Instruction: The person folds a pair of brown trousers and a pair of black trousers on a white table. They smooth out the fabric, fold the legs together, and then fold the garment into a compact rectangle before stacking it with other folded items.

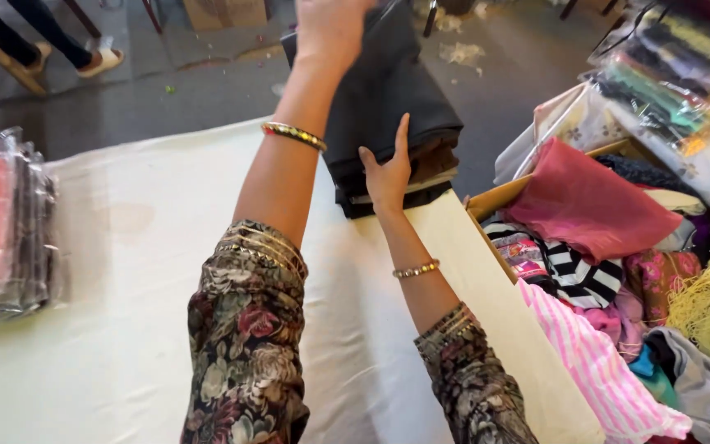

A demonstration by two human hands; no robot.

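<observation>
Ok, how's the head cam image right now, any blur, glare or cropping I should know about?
Head view: the left hand is cut off by the top edge and slightly motion-soft; the right hand on the dark folded fabric stack is reasonably sharp; glare shows on the plastic-wrapped packets at left; the white table cover is bright and evenly lit, with soft shadows only.

Place: I am working in a garment shop or clothing storeroom.
Evidence: plastic-wrapped folded clothes (2,222) are stacking up on my white cloth-covered table (141,271); an open cardboard box (503,247) is overflowing with mixed fabrics.
</observation>
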